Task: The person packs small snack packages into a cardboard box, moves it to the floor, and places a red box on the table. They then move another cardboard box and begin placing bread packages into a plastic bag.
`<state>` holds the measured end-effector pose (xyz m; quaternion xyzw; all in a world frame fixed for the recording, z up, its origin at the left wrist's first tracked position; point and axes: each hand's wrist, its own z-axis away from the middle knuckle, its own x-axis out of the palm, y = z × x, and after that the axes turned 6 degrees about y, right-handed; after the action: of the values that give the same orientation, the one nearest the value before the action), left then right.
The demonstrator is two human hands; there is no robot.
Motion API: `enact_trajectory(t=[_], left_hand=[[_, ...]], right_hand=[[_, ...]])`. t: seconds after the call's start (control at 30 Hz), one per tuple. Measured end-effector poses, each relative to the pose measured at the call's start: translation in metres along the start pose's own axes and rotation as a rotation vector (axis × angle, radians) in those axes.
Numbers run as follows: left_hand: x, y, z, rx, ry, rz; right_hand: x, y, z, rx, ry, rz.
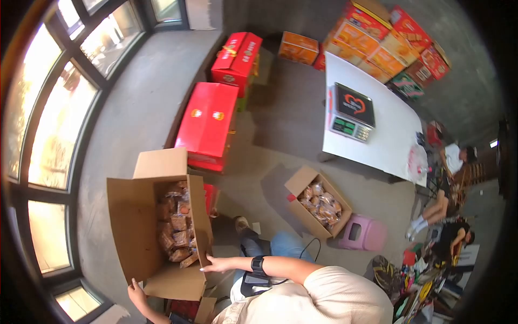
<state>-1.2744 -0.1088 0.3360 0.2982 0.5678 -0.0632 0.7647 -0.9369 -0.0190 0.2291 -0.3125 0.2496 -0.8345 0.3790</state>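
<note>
A tall open cardboard box (132, 227) stands in front of me with its flaps spread. Inside it, along one side, lie several clear-wrapped brown baked goods (179, 222). My left hand (139, 296) grips the near left edge of the box, with the thumb inside and the fingers mostly hidden. On the opposite side, my right hand (216, 263) has hold of the right flap's edge near its lower corner. A dark band is on my right wrist.
Red cartons (208, 121) line the window ledge (143, 92). A second open box (329, 231) of wrapped goods sits on the floor beside a pink stool (364, 232). A white table (372, 156) carries a scale (353, 110). Two people sit at the right.
</note>
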Motion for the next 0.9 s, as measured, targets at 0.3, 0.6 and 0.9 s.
enact_trajectory(t=[0.3,0.6,0.9], left_hand=[[0.130,0.165,0.116,0.450,0.014,-0.507],[0.239,0.291,0.330,0.635,-0.801,0.184],[0.459,0.282,0.428,0.595,-1.005,-0.220]], right_hand=[[-0.133,0.223,0.072,0.075,0.914,-0.629],[-0.169,0.446,0.268,0.281,1.268,-0.928],[-0.214,0.620,0.299,0.697,1.292,-0.522]])
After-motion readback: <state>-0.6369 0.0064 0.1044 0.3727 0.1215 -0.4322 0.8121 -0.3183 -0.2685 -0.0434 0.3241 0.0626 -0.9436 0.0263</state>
